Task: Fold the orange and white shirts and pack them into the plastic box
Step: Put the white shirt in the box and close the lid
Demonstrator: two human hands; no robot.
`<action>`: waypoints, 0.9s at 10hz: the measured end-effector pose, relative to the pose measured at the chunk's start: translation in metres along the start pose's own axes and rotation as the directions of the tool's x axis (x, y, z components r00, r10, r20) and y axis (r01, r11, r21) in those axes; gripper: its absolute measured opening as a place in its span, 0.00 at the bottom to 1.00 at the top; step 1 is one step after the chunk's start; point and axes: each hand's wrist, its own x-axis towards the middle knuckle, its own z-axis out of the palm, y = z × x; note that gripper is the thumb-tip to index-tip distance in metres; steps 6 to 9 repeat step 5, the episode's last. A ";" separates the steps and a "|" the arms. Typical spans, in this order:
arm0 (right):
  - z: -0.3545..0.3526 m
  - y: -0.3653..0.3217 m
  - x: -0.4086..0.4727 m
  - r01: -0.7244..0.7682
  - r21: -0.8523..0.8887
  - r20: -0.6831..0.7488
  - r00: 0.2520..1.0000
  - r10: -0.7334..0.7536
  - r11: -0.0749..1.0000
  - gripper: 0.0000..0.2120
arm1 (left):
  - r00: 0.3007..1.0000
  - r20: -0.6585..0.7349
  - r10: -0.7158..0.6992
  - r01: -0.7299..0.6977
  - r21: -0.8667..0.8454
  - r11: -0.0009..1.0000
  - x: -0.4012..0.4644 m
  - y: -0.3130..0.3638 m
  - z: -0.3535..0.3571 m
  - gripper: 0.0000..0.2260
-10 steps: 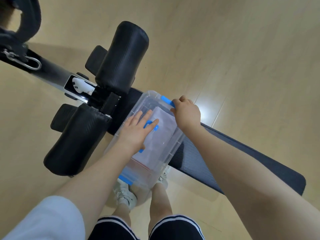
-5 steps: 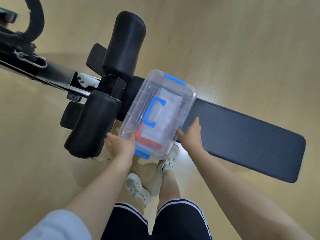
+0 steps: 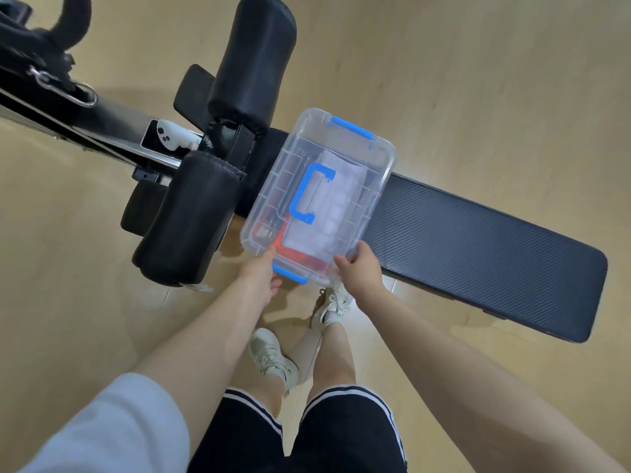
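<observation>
In the head view, a clear plastic box (image 3: pixel 317 196) with its lid on is seen lying across the padded bench (image 3: pixel 478 247), just ahead of both hands. Its near end overhangs the bench edge toward the person. Through the lid a folded white shirt (image 3: pixel 327 213) is seen, with an orange shirt (image 3: pixel 300 259) beneath it, showing at the near end close to the hands.

The left hand (image 3: pixel 261 273) is set against the near left corner of the box, beside the blue latch (image 3: pixel 290 273); whether its fingers curl under the base cannot be told. The right hand (image 3: pixel 360 271) is curled round the near right corner, thumb on the lid rim.

The box is judged to be stiff but light, since only two soft shirts are inside. Its smooth plastic walls are likely to be slippery, so a hold on the rim lip or under the base is to be preferred. For carrying, the blue handle (image 3: pixel 307 194) on the lid, beyond both hands, could be taken, provided that both latches are snapped; the far latch (image 3: pixel 353 128) appears closed. Packing is judged to be essentially complete.
</observation>
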 end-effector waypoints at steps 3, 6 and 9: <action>-0.021 -0.049 0.053 0.116 -0.193 0.097 0.990 -0.099 0.974 0.12 | 0.998 -0.051 -0.022 0.019 -0.051 0.999 0.002 0.039 0.031 0.19; -0.034 -0.072 0.072 0.154 -0.380 0.250 0.966 -0.059 0.912 0.19 | 0.993 -0.114 -0.020 0.009 -0.090 0.996 -0.003 0.057 0.039 0.13; -0.034 -0.072 0.072 0.154 -0.380 0.250 0.966 -0.059 0.912 0.19 | 0.993 -0.114 -0.020 0.009 -0.090 0.996 -0.003 0.057 0.039 0.13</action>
